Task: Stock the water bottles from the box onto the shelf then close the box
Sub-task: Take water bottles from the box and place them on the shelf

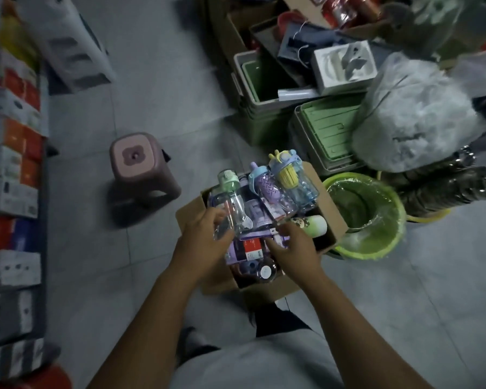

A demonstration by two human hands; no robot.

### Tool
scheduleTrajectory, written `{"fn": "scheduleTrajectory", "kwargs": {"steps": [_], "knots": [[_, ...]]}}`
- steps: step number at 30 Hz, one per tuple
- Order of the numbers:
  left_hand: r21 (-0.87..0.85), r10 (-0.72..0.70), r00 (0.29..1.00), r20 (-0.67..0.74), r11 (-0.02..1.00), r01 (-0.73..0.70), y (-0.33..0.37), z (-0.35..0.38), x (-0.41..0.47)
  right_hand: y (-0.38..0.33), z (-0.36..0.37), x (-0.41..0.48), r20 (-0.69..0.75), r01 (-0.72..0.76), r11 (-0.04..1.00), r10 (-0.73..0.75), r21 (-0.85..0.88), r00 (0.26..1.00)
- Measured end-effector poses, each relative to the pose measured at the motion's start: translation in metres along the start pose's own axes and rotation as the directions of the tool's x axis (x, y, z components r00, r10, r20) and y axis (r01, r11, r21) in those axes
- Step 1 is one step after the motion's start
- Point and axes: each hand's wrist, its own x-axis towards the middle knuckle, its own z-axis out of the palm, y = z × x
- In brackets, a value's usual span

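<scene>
Left hand [205, 234] is clamping its grip round the green-capped bottle [232, 203] over the box [333, 217], likely for shelving; right hand [292, 248] is reaching inside, grip unclear.

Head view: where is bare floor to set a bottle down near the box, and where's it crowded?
Bare floor: between the pink stool and the box; also right of the box, this side of the green bucket. Crowded: inside the box, and behind it, where green bins and a bagged bundle stand.
</scene>
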Motion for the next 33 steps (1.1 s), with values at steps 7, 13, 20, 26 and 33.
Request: {"fn": "scheduleTrajectory", "kwargs": {"steps": [7, 13, 20, 26, 33], "knots": [[-0.237, -0.379, 0.923, 0.06, 0.893, 0.382, 0.002, 0.061, 0.094, 0.054, 0.025, 0.054, 0.459, -0.719, 0.304, 0.602, 0.625, 0.653], [-0.32, -0.53, 0.845, 0.071, 0.79, 0.522, -0.008, 0.095, 0.148, 0.055, 0.059, 0.079, 0.492, -0.778, 0.209, 0.67, 0.593, 0.555], [-0.18, -0.535, 0.83, 0.159, 0.811, 0.557, -0.041, 0.108, 0.171, 0.043, 0.08, 0.082, 0.268, -0.689, 0.245, 0.793, 0.682, 0.547], [-0.294, -0.545, 0.812, 0.209, 0.757, 0.584, -0.04, 0.085, 0.17, 0.032, 0.059, 0.075, 0.195, -0.486, 0.269, 0.678, 0.832, 0.709], [-0.403, -0.548, 0.75, 0.37, 0.633, 0.661, -0.052, 0.062, 0.156, 0.013, 0.026, 0.077, 0.401, -0.521, 0.143, 0.482, 0.841, 0.779]]}}
